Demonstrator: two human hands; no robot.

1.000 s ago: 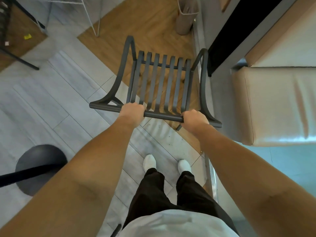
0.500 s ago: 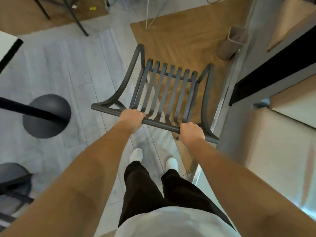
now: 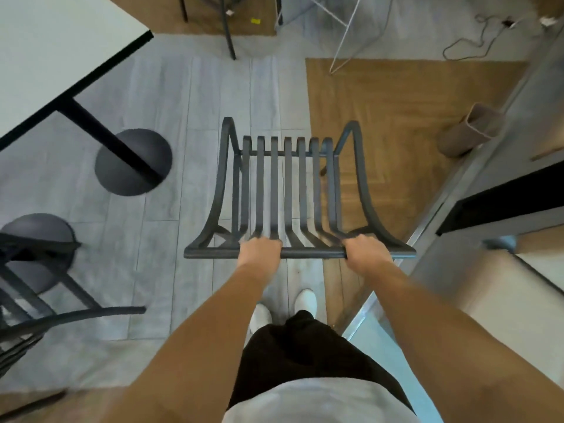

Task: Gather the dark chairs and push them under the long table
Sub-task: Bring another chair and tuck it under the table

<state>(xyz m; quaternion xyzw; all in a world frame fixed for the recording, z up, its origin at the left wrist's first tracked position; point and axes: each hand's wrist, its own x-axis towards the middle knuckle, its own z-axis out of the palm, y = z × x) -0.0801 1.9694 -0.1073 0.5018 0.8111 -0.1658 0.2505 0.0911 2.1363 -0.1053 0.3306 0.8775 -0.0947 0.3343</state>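
Your long table (image 3: pixel 45 50) fills the upper left, its pale top carried on a dark post that runs down to a round base (image 3: pixel 133 161) on the grey floor; that is where this load belongs, and it lies to your left and ahead, well apart from what you carry. Directly before you sits the dark chair (image 3: pixel 287 196), its slatted back and seat running away from you, armrests curving up on either side; you hold it by the top rail, probably because that bar gives you steering over the whole frame. A second dark chair (image 3: pixel 39 300) shows at the lower left edge, near another round base, likely already close to its place. To the right a pale bin (image 3: pixel 470 129) stands on the wooden floor by the wall, well clear of your path. Your left hand (image 3: pixel 259 250) wraps the rail left of centre; your right hand (image 3: pixel 364 254) wraps it nearer the right end; both fingers curl over the bar, spaced apart so the chair should not swing; expect to turn it leftward toward the table edge.
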